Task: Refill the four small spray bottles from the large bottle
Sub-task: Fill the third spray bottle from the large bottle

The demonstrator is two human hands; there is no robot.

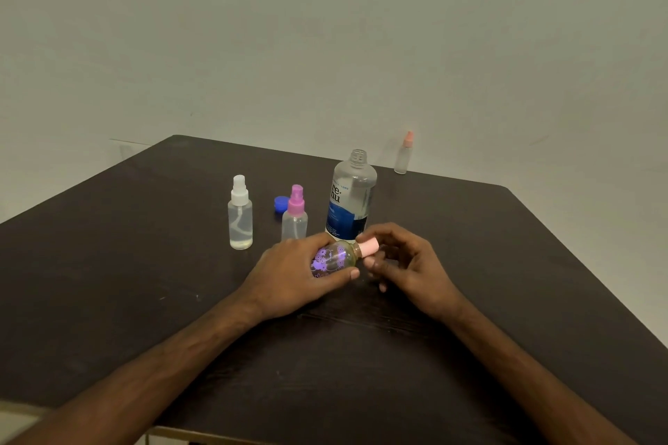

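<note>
My left hand (296, 273) grips a small bottle with purple flower print (334, 258), tilted with its neck to the right. My right hand (405, 260) pinches its pale pink cap (369, 247). Just behind stands the large clear bottle with a blue label (350, 197), its neck uncapped. Its blue cap (281, 203) lies on the table to the left. A small bottle with a pink sprayer (294, 215) and one with a white sprayer (240, 213) stand upright to the left. A fourth small bottle with a pink top (403, 153) stands at the far table edge.
Everything rests on a dark brown table (144, 282) set against a plain pale wall (325, 29). The table's right edge runs diagonally toward me, and its near edge is at the bottom of the view.
</note>
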